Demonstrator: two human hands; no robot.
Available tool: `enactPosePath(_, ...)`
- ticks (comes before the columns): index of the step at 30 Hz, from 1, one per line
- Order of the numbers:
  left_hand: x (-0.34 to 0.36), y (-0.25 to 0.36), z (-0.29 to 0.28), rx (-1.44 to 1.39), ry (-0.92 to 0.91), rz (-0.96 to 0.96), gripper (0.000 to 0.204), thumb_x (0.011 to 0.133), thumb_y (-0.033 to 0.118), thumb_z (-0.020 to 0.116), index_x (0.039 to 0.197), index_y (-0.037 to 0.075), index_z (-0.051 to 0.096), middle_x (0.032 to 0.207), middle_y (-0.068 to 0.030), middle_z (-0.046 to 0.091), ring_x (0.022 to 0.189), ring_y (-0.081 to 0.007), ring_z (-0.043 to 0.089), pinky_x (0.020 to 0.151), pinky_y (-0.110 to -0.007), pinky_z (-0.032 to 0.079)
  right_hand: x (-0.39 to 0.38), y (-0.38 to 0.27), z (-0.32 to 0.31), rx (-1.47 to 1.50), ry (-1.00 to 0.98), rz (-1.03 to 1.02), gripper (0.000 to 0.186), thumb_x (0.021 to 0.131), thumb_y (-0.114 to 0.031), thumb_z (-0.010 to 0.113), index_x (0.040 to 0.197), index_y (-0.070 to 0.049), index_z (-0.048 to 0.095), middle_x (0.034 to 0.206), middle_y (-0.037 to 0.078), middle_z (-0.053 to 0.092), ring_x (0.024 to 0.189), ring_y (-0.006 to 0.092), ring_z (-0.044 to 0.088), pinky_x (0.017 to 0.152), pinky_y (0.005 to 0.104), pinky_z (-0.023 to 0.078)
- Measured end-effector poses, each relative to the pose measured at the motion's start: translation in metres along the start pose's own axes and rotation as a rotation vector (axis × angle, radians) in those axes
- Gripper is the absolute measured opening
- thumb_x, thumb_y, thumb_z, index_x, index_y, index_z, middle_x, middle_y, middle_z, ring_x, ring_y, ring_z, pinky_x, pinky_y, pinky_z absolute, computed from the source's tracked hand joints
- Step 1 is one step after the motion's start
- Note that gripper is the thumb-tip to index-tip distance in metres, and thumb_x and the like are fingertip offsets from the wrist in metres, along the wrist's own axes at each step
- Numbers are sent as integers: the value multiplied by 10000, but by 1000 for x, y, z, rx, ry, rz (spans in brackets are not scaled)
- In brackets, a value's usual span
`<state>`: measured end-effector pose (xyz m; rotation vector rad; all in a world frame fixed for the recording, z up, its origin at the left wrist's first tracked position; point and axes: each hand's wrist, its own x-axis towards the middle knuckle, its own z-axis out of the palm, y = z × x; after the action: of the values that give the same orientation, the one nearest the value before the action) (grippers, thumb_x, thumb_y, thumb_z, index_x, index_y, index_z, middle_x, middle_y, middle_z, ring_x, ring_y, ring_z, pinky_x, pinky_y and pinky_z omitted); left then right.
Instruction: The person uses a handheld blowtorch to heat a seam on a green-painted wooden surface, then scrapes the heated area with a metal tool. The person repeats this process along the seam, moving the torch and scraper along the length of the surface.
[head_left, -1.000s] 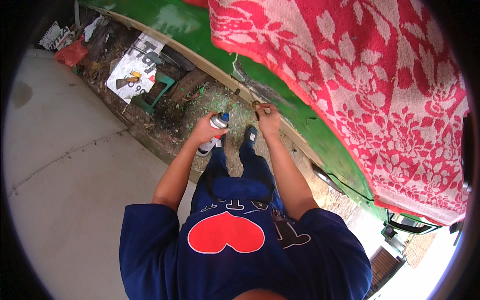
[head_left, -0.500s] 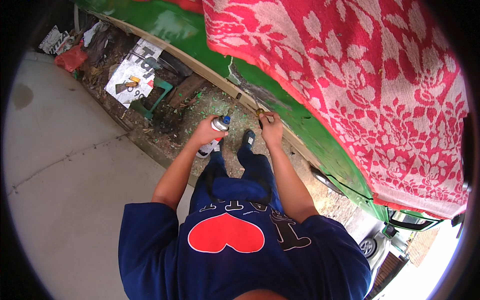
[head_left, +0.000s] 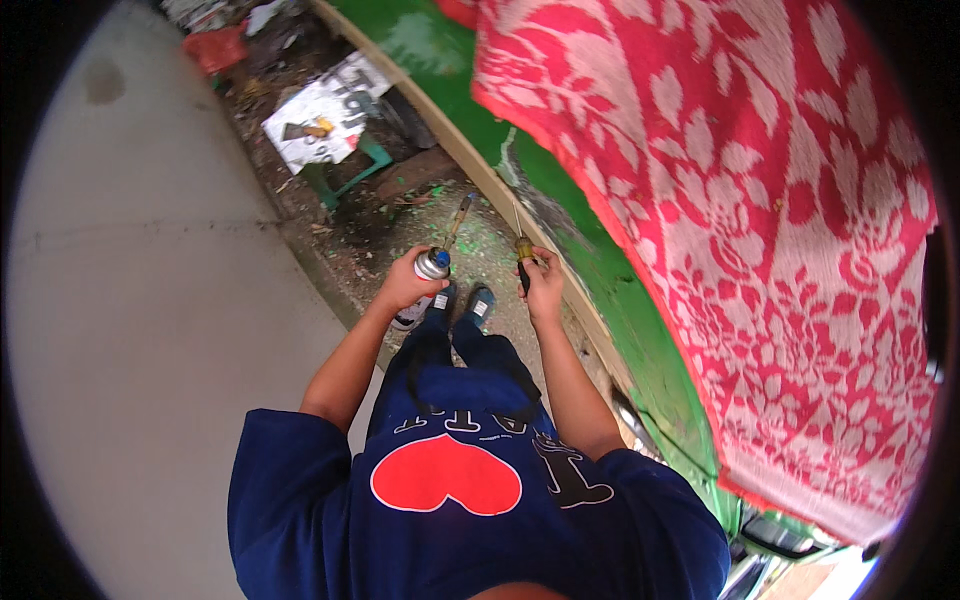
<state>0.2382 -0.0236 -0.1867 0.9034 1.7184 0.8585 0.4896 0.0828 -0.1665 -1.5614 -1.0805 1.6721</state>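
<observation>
My left hand (head_left: 403, 283) is closed around the silver and red can of a gas torch (head_left: 432, 264). The torch's blue-knobbed head and metal nozzle point away from me, ahead of the hand. In my right hand (head_left: 544, 295) is a screwdriver (head_left: 525, 252) with a yellow and black handle, its thin shaft aimed at the green panel (head_left: 640, 290). The tip appears close to the panel's wooden-looking lower edge strip; I cannot tell whether it touches. A bare, scraped patch (head_left: 535, 190) shows in the green paint ahead of the screwdriver.
A red and pink floral blanket (head_left: 720, 200) drapes over the panel. At the left, a green stool (head_left: 365, 165) bears white printed sheets (head_left: 300, 115) and a yellow-handled scraper (head_left: 318, 128). Green paint chips litter the dirt; a concrete slab (head_left: 160, 330) lies left. A red bag (head_left: 215, 50) lies farther off.
The view has turned, and the stool and blanket appear farther right. My right foot has come nearer my left. More of the torch nozzle shows; both hands keep their tools.
</observation>
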Motion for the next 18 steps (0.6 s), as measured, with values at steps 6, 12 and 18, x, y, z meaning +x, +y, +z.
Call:
enactPosePath(6, -23, -27, -32, -124, 256, -1, 727, 631, 269, 918, 1222, 16, 579, 968, -104, 714, 887, -162, 677, 827, -332, 540, 30, 1, 70, 36, -196, -65, 343, 951, -91, 542, 1290, -67, 492, 829, 123, 675, 466, 109, 507, 417, 247, 388)
enactPosePath(12, -20, -45, -77, -191, 470, -56, 668, 653, 226, 899, 1198, 9, 581, 909, -72, 715, 804, -159, 681, 755, -331, 554, 73, -12, 174, -35, -352, -154, 388, 921, -42, 552, 1299, -79, 468, 962, 90, 625, 672, 88, 527, 532, 240, 462)
enactPosePath(18, 14, -80, -138, -226, 575, -150, 735, 644, 259, 915, 1243, 13, 566, 975, -114, 713, 887, -197, 690, 819, -355, 546, 140, -10, 288, -253, -379, -328, 450, 890, -36, 590, 1321, -50, 461, 1175, 125, 604, 1039, 202, 593, 912, 324, 462)
